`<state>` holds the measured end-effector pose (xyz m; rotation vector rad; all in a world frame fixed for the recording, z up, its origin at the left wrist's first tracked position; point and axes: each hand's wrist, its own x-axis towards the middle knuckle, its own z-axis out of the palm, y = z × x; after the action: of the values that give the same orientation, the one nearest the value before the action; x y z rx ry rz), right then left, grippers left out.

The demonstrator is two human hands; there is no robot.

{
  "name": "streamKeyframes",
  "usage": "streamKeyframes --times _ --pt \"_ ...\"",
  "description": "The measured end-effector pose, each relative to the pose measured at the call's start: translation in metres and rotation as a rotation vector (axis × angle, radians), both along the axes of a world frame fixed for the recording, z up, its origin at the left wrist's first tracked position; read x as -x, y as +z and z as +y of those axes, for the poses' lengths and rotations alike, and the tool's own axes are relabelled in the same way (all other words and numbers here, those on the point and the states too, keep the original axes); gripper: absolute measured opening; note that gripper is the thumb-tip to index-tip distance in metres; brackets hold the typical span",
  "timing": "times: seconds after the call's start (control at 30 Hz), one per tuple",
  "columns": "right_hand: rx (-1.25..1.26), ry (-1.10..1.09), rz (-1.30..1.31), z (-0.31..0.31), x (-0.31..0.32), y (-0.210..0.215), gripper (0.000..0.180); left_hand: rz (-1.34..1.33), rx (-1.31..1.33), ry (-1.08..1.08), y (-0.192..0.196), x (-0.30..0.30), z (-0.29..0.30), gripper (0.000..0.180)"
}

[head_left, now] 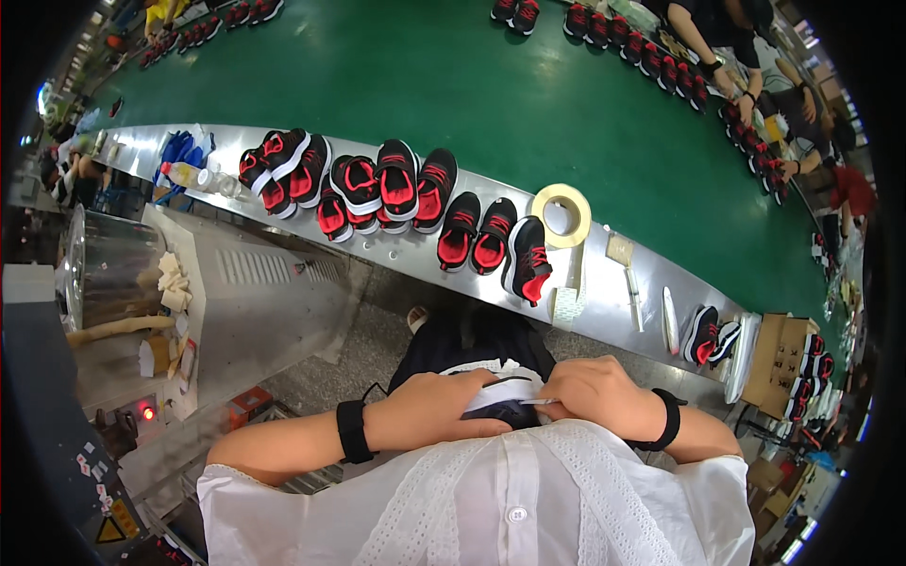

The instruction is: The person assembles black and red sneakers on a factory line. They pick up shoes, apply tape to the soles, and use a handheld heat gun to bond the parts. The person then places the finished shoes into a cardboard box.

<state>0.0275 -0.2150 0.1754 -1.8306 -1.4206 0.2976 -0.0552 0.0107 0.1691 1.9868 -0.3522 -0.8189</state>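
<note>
Close to my body, low in the middle, a shoe (511, 390) with a white sole and dark upper is held, largely covered by my fingers. My left hand (429, 407) is closed on its left side, thumb toward me. At its right side my right hand (596, 394) is pinched around a thin pale stick-like piece (539, 402), its tip against the shoe; its exact kind is unclear. In front, on the metal ledge, stand three black-and-red shoes (492, 238). More such shoes (396, 179) are grouped and partly stacked to their left.
A tape roll (563, 215) lies on the ledge (481, 176) beside a pen-like tool (633, 300) and a white tube-shaped item (670, 321). Bottles (203, 177) are at left. Beyond runs a green belt (377, 85) with co-workers across it. A cardboard box (776, 366) stands right, a machine (245, 302) left.
</note>
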Motion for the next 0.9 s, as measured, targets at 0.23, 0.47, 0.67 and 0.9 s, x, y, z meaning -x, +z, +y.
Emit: streamKeyframes --times 0.23,0.47,0.67,0.9 --pt "-0.007 0.010 0.011 0.003 0.000 0.004 0.017 0.062 -0.065 -0.049 0.006 -0.004 -0.002 0.064" --pt "0.051 0.047 -0.010 0.013 -0.007 0.010 0.013 0.087 -0.097 -0.092 0.010 -0.014 -0.007 0.064" --pt "0.035 0.040 0.016 0.001 -0.004 0.011 0.016 0.147 -0.070 -0.100 0.016 -0.023 -0.011 0.069" --pt "0.116 -0.116 -0.040 -0.045 0.011 -0.019 0.015 0.175 -0.069 0.033 0.006 -0.014 -0.003 0.072"
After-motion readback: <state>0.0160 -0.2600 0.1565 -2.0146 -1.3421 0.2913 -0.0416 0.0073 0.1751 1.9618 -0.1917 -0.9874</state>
